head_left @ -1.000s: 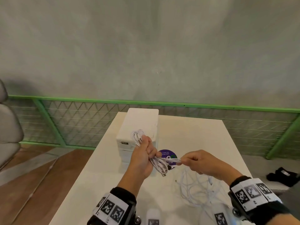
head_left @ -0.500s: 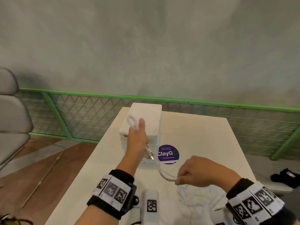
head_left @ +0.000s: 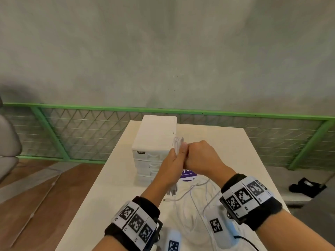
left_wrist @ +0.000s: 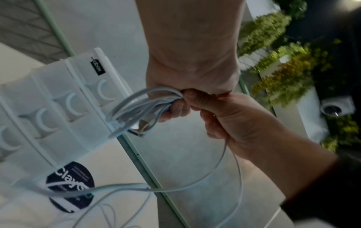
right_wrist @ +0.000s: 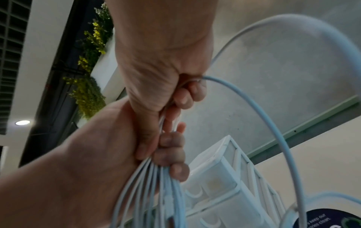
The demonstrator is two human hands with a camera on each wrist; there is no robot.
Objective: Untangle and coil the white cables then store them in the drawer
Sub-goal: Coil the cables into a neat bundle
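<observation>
My left hand [head_left: 175, 159] grips a coil of white cable [head_left: 178, 142] upright in its fist, in front of the white drawer unit [head_left: 154, 136]. In the left wrist view the coil [left_wrist: 140, 106] hangs from the left hand [left_wrist: 175, 108] with a metal USB plug [left_wrist: 142, 125] at its end. My right hand [head_left: 199, 156] is pressed against the left one and pinches the loose strand of the same cable [right_wrist: 254, 108]. That strand [left_wrist: 220, 162] loops down toward the table. The unit's drawers [left_wrist: 58, 108] are closed.
More loose white cables [head_left: 195, 198] lie tangled on the white table [head_left: 226, 142] in front of me, partly over a round purple sticker [head_left: 188, 175]. A green mesh railing [head_left: 81, 134] runs behind the table. A grey chair [head_left: 7, 151] stands at the far left.
My right hand has risen from near the table with the strand and now meets my left hand. The left hand with the coil has dropped from over the drawer unit to in front of it.
</observation>
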